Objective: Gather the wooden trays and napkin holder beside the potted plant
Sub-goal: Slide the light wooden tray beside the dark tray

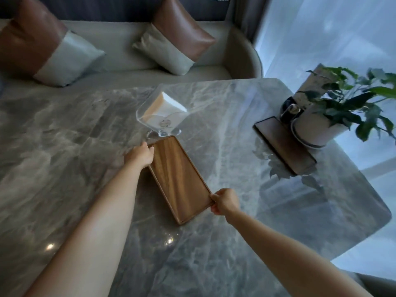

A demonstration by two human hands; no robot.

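Note:
A long wooden tray (179, 179) lies at an angle in the middle of the grey marble table (85, 136). My left hand (140, 155) grips its far left corner, and my right hand (225, 201) grips its near right corner. Just beyond the tray's far end stands a clear napkin holder (161, 116) filled with white napkins. A second, darker wooden tray (282, 144) lies at the right, touching the white pot of the potted plant (317, 129).
A dark mug (290, 111) stands behind the darker tray, next to the pot. A grey sofa (128, 39) with brown-and-grey cushions runs along the table's far side. The table's rounded right edge faces a bright curtained window.

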